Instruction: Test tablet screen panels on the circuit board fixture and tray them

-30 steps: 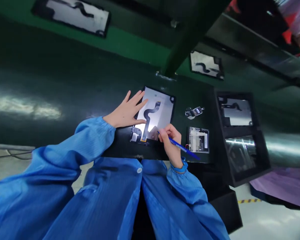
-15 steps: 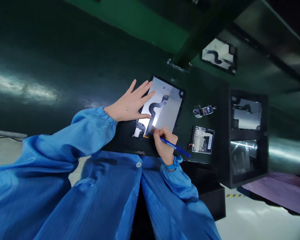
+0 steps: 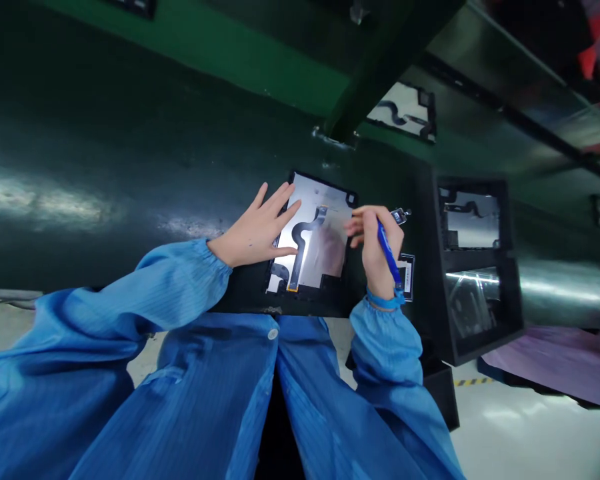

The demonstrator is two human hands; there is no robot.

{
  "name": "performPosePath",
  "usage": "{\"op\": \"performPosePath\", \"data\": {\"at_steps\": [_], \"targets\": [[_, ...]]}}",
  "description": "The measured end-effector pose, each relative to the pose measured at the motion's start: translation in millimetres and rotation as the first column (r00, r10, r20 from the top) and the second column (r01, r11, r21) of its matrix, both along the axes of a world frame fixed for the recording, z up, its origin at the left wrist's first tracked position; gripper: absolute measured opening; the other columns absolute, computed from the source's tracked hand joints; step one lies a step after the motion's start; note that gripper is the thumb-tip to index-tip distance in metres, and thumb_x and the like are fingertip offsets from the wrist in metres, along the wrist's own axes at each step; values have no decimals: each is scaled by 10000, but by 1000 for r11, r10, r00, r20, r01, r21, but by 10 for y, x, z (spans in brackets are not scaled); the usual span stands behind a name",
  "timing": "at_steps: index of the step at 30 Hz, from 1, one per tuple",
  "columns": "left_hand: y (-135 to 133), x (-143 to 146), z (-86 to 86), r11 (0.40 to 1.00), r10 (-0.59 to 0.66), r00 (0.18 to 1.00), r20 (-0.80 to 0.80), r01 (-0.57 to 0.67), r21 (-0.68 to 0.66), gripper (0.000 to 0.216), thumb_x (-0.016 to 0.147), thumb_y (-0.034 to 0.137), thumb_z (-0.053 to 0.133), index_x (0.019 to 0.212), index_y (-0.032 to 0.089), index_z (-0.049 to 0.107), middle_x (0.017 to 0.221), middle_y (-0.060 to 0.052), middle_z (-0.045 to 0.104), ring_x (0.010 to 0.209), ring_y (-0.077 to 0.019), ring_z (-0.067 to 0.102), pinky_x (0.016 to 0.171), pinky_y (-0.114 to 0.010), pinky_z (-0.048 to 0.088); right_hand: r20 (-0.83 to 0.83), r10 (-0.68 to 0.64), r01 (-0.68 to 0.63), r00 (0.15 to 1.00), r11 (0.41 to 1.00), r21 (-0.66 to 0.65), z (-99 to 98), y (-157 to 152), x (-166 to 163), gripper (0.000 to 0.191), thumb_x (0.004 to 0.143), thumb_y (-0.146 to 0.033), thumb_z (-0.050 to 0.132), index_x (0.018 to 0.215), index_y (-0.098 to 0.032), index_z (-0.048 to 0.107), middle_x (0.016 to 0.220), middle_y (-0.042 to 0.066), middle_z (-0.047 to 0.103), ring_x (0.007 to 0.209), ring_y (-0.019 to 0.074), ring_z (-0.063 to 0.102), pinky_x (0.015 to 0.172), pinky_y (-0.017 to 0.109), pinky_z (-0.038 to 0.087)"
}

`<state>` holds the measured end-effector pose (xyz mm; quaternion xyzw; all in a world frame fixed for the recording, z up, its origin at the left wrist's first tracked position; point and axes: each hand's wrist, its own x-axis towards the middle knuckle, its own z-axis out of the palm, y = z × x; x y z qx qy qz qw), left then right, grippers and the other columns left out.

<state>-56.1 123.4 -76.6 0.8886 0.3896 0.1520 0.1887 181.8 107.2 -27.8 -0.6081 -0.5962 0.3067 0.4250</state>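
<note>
A silver display panel (image 3: 310, 188) with a black frame lies on the dark green bench (image 3: 180, 160). A black ribbon cable (image 3: 298, 243) curves across its back. My left hand (image 3: 257, 232) rests with fingers spread on the panel's left side. At the panel's right edge hovers my right hand (image 3: 380, 243), its fingertips blurred by motion. A blue pen (image 3: 388, 252) is tucked in that hand, slanting back toward the wrist. Just beyond it lie a small electronic part (image 3: 399, 215) and a circuit board (image 3: 408, 273), both partly hidden by the hand.
On the right stands a black two-compartment tray (image 3: 516, 293) holding another panel (image 3: 473, 217) and a clear sheet. A dark post (image 3: 370, 77) rises behind, with a further panel (image 3: 405, 110) beside it. Purple fabric (image 3: 555, 360) shows at the lower right.
My right hand has lifted from the panel's lower edge and moved right and away from me, still with the pen. My left hand stays on the panel. The view has shifted slightly.
</note>
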Motion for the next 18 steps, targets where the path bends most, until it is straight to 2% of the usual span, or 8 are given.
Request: {"op": "performPosePath", "data": {"at_steps": [4, 7, 10, 12, 13, 15, 16, 18], "targets": [[-68, 49, -3, 1000, 1, 999, 33, 0, -20, 879, 904, 554, 625, 1542, 42, 303, 1624, -326, 191, 1534, -440, 112, 1194, -678, 87, 93, 149, -145, 984, 988, -52, -157, 302, -10, 178, 865, -348, 709, 878, -202, 609, 808, -11, 693, 724, 133, 693, 692, 267, 546], [-68, 68, 109, 996, 41, 983, 179, -27, -82, 806, 927, 591, 571, 1517, 75, 384, 1641, -288, 190, 1538, -414, 132, 1204, -654, 137, -45, 231, -233, 972, 972, -23, -127, 313, -52, 233, 819, -303, 763, 871, -209, 557, 852, -14, 693, 781, 136, 703, 773, 294, 557], [-22, 157, 352, 972, 130, 883, 451, -24, -234, 547, 986, 525, 504, 1375, 152, 599, 1550, -190, 454, 1435, -341, 420, 1166, -534, 351, -162, 288, -283, 944, 958, 57, 84, 185, -36, 314, 805, -354, 800, 849, -228, 515, 864, -20, 682, 834, 149, 696, 826, 326, 562], [27, 260, 537, 896, 173, 815, 554, 103, -432, 430, 973, 484, 547, 1186, 161, 733, 1251, -135, 708, 1162, -293, 656, 1006, -434, 523, -208, 345, -330, 915, 938, 100, 234, 70, -9, 359, 792, -395, 820, 833, -241, 499, 848, -24, 687, 841, 163, 692, 849, 350, 563], [51, 317, 621, 828, 188, 798, 572, 185, -530, 391, 948, 467, 593, 1098, 152, 770, 1074, -112, 765, 1009, -269, 709, 907, -393, 571, -229, 362, -342, 904, 932, 122, 293, 13, 5, 372, 788, -407, 826, 826, -245, 493, 841, -25, 693, 830, 166, 691, 846, 354, 564], [83, 430, 753, 685, 218, 784, 581, 301, -663, 305, 872, 408, 701, 989, 144, 800, 862, -80, 778, 813, -227, 725, 760, -334, 600, -264, 368, -336, 892, 929, 157, 364, -94, 41, 378, 789, -402, 829, 812, -250, 483, 840, -27, 708, 797, 164, 690, 817, 347, 570], [86, 481, 799, 642, 237, 778, 582, 324, -695, 260, 829, 365, 747, 962, 149, 807, 830, -70, 777, 773, -212, 723, 731, -317, 602, -273, 364, -330, 890, 930, 165, 378, -146, 75, 369, 794, -390, 826, 812, -252, 484, 841, -29, 713, 786, 161, 691, 806, 341, 573], [59, 570, 850, 616, 277, 766, 580, 322, -719, 223, 755, 280, 800, 945, 164, 812, 834, -58, 783, 760, -198, 728, 718, -297, 609, -262, 342, -308, 902, 937, 164, 370, -251, 206, 314, 822, -366, 804, 848, -256, 511, 875, -26, 725, 817, 165, 707, 814, 342, 583]]}}
